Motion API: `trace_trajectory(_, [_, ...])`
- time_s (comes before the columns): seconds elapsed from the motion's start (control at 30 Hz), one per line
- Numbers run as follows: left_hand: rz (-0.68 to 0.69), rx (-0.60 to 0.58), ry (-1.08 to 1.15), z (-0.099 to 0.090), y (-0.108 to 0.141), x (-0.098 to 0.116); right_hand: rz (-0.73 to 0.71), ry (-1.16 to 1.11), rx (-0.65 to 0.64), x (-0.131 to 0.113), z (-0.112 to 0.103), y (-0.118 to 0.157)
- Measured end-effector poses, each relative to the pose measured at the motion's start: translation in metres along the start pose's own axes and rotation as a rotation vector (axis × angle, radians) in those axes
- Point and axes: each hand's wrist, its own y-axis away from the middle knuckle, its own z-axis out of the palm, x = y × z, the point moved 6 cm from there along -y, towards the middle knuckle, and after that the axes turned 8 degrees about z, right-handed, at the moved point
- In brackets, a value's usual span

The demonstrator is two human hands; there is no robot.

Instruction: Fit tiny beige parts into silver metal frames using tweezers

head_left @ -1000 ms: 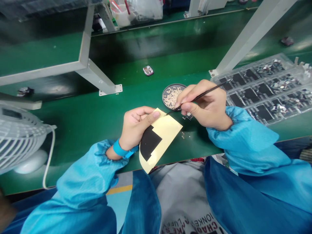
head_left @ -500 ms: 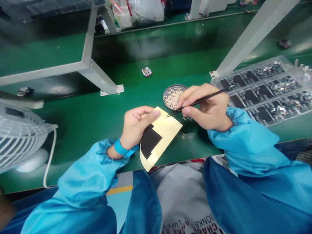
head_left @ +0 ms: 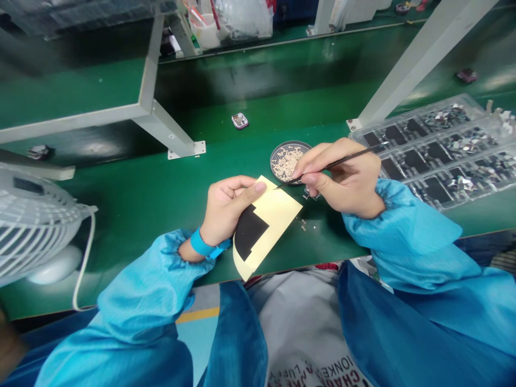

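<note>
Left hand (head_left: 228, 212) grips a cream backing sheet (head_left: 280, 212); right hand (head_left: 342, 177) pinches black tweezers (head_left: 336, 161).
The sheet, bearing a stepped black film piece (head_left: 250, 231), is held over the green surface (head_left: 133, 183), the left thumb lying across its upper part. The tweezer tips reach its top edge, though anything between them looks too small to tell. Just beyond sits a round mesh dish (head_left: 274, 161) of pale bits; further right lies a clear tray (head_left: 403, 124) of black pieces and metal scraps.
</note>
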Motion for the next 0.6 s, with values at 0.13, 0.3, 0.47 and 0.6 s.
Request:
trace_trajectory(0.13, [-0.001,-0.003,0.018,0.000,0.000,-0.001,-0.024,-0.016,0.008,-0.003,0.000,-0.001])
trace_trajectory(0.3, [-0.003,-0.011,0.026,0.000,0.000,-0.002,0.015,0.013,0.061,-0.003,-0.002,-0.001])
trace_trajectory(0.47, [0.008,0.001,0.004,-0.001,-0.002,-0.004,0.028,0.020,0.086,-0.004,-0.002,0.002])
trace_trajectory(0.6, [0.011,-0.064,-0.116,0.001,-0.005,-0.013,0.059,0.074,0.188,0.000,-0.010,0.000])
